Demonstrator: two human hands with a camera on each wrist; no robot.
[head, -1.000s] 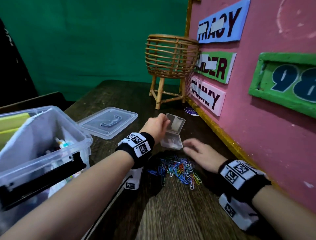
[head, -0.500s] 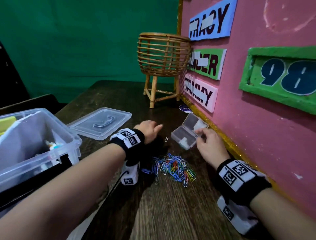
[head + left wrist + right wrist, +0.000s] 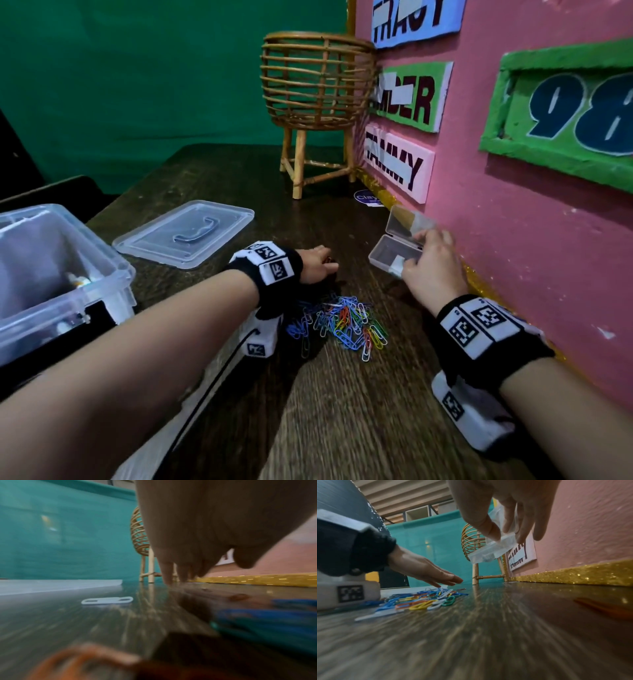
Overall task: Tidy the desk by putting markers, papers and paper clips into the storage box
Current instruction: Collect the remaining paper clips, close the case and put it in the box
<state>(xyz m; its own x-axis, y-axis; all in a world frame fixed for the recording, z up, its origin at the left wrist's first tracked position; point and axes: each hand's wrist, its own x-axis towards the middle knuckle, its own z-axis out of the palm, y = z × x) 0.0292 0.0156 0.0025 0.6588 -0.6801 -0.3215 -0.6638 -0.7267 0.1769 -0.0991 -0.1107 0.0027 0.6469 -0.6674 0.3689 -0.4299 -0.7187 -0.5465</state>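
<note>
A heap of coloured paper clips [image 3: 342, 322] [image 3: 423, 600] lies on the dark wooden desk between my wrists. My left hand [image 3: 320, 265] [image 3: 443, 580] reaches past the heap, fingers straight and tips down on the wood by one stray clip [image 3: 461, 588]. My right hand [image 3: 416, 260] [image 3: 505, 534] pinches a small clear hinged case [image 3: 390, 251] [image 3: 493, 550] with its lid up, raised off the desk near the pink board. The clear storage box [image 3: 102, 263] stands at the left with markers [image 3: 78, 281] inside.
The box's clear lid [image 3: 185, 233] lies flat behind my left wrist. A wicker basket on legs [image 3: 315, 78] stands at the back. The pink board [image 3: 513, 240] with a gold strip walls off the right. A small white tab [image 3: 107, 600] lies on the wood.
My left hand let go of the small case and dropped to the desk beyond the clips. My right hand took the case and carried it right, towards the pink board.
</note>
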